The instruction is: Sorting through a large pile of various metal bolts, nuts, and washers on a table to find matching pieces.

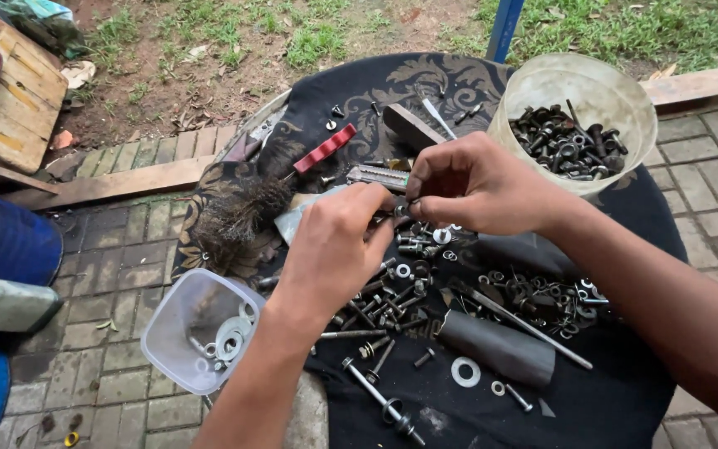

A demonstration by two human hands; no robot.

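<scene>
My left hand [334,245] and my right hand [475,187] meet fingertip to fingertip over the middle of the table, and between them I'm pinching a small bolt [398,210], dark and mostly hidden by my fingers. Both hands are closed narrow around it; I can't tell whether there's a nut on it, it's too small to make out.

Right below my hands lies a loose pile of bolts and washers [392,291], spread over the black patterned cloth [608,399] that covers the round table. A long bolt [380,401] lies near the front edge, and a white washer [465,371] sits just beside a dark grey tube [500,347]. A thin metal rod [529,326] lies slanted across the tube's upper side.

To my upper right stands a big cloudy bucket [542,83] holding dark nuts and bolts. At my lower left a small clear tub [178,316] hangs over the table edge with a few washers in it. Further back there's a wire brush [238,216] with a red handle [326,148], and a wooden block [413,126] behind my hands. Brick paving [110,274] surrounds the table, with grass [625,25] beyond.
</scene>
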